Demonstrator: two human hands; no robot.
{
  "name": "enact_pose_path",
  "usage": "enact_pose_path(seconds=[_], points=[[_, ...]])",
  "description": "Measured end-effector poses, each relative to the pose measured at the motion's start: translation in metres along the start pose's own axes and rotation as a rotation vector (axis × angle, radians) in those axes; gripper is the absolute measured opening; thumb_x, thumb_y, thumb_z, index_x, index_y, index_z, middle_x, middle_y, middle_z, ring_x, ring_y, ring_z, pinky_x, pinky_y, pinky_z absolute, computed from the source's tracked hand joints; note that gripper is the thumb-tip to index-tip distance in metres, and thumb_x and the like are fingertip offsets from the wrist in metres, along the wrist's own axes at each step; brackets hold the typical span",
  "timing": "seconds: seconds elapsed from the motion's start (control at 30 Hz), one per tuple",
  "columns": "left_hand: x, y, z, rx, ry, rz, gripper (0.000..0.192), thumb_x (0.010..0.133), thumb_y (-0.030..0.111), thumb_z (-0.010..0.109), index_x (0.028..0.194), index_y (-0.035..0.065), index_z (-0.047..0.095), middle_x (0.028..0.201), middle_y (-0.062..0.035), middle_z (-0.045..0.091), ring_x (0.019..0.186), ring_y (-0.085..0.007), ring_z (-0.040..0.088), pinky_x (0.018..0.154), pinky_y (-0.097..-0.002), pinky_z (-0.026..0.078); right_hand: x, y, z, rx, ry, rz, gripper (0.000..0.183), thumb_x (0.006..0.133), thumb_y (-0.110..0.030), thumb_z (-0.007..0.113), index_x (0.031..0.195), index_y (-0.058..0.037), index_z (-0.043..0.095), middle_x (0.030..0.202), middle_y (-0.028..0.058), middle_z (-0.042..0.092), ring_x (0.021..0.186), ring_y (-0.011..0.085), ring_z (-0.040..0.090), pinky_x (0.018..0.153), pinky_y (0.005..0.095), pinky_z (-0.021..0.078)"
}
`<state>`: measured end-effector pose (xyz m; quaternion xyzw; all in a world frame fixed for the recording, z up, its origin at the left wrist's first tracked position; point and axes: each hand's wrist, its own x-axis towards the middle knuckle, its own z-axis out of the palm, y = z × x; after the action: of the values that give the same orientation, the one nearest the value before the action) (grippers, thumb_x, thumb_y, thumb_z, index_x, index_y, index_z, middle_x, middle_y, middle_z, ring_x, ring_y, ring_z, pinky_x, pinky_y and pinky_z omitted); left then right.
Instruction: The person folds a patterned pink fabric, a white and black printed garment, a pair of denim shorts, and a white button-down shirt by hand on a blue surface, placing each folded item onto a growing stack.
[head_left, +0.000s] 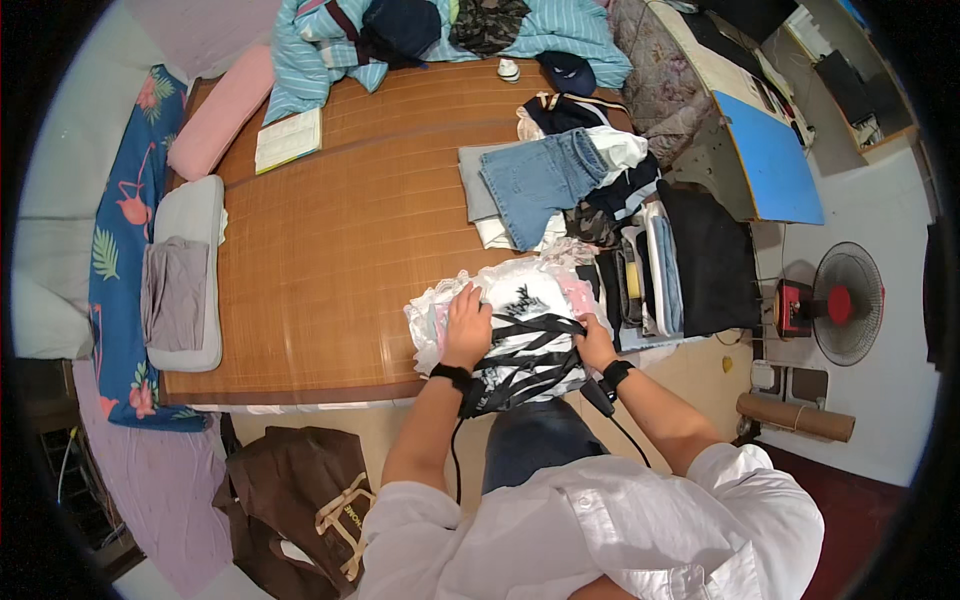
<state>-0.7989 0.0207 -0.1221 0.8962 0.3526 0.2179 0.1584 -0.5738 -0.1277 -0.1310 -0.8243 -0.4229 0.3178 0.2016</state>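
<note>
A white garment with black print and black crisscrossing ribbon-like straps (529, 330) lies in front of me at the bed's near edge. My left hand (466, 326) rests on its left side, fingers extended over the cloth. At the right side, my right hand (596, 343) pinches the edge where a black strap crosses. White lace fabric (431, 304) spreads out around and beneath the garment. Some pink cloth (579, 294) shows at its right. Both wrists wear black bands with cabled devices. What lies under the garment is mostly hidden.
Folded denim shorts (536, 180) top a clothes pile beyond my hands. Upright folded clothes (656, 270) stand beside a black fabric panel (709, 255) at right. A fan (847, 304) stands farther right. A brown bag (300, 502) sits on the floor at left.
</note>
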Motion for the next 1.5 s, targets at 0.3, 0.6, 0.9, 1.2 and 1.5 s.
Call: enact_pose_path(seconds=[0.3, 0.6, 0.9, 1.2, 1.5], points=[[-0.057, 0.032, -0.014, -0.007, -0.165, 0.042, 0.019, 0.068, 0.008, 0.056, 0.085, 0.0014, 0.050, 0.091, -0.0142, 0.050, 0.097, -0.0316, 0.045, 0.089, -0.0453, 0.032, 0.010, 0.042, 0.001, -0.012, 0.040, 0.131, 0.027, 0.074, -0.013, 0.051, 0.093, 0.0051, 0.057, 0.088, 0.0264, 0.058, 0.086, 0.0404, 0.055, 0.079, 0.0416, 0.0433], [-0.032, 0.063, -0.023, -0.020, -0.205, -0.242, 0.021, 0.068, 0.009, 0.055, 0.086, 0.0003, 0.050, 0.100, -0.0180, 0.050, 0.096, -0.0348, 0.046, 0.083, -0.0443, 0.036, 0.005, -0.004, -0.082, 0.384, -0.364, 0.287, 0.062, 0.069, -0.027, 0.071, 0.115, 0.0064, 0.046, 0.099, 0.0136, 0.056, 0.091, 0.0212, 0.055, 0.079, 0.0293, 0.0438], [0.079, 0.067, 0.005, -0.488, -0.071, -0.369, 0.024, 0.075, 0.011, 0.056, 0.095, -0.0009, 0.052, 0.093, -0.0190, 0.055, 0.088, -0.0336, 0.053, 0.076, -0.0395, 0.043, 0.162, 0.032, -0.119, 0.502, 0.011, 0.120, 0.010, 0.078, -0.011, 0.056, 0.075, -0.0008, 0.058, 0.070, 0.0058, 0.057, 0.066, 0.0154, 0.053, 0.061, 0.0305, 0.0428], [0.163, 0.077, 0.052, -0.624, -0.183, -0.725, 0.017, 0.082, 0.012, 0.055, 0.092, -0.0011, 0.056, 0.080, -0.0127, 0.062, 0.071, -0.0188, 0.060, 0.065, -0.0289, 0.047, 0.322, 0.015, -0.134, 0.022, -0.054, 0.076, 0.041, 0.082, -0.010, 0.051, 0.121, -0.0003, 0.043, 0.132, 0.0159, 0.033, 0.112, 0.0335, 0.042, 0.093, 0.0408, 0.0379], [0.157, 0.068, 0.081, -0.787, -0.187, -0.794, 0.016, 0.081, 0.007, 0.052, 0.095, -0.0003, 0.056, 0.077, -0.0062, 0.060, 0.068, -0.0118, 0.055, 0.063, -0.0242, 0.045, 0.369, 0.025, -0.119, -0.496, -0.268, -0.032, 0.017, 0.080, -0.008, 0.051, 0.095, -0.0049, 0.059, 0.107, 0.0187, 0.047, 0.086, 0.0354, 0.053, 0.076, 0.0426, 0.0464]])
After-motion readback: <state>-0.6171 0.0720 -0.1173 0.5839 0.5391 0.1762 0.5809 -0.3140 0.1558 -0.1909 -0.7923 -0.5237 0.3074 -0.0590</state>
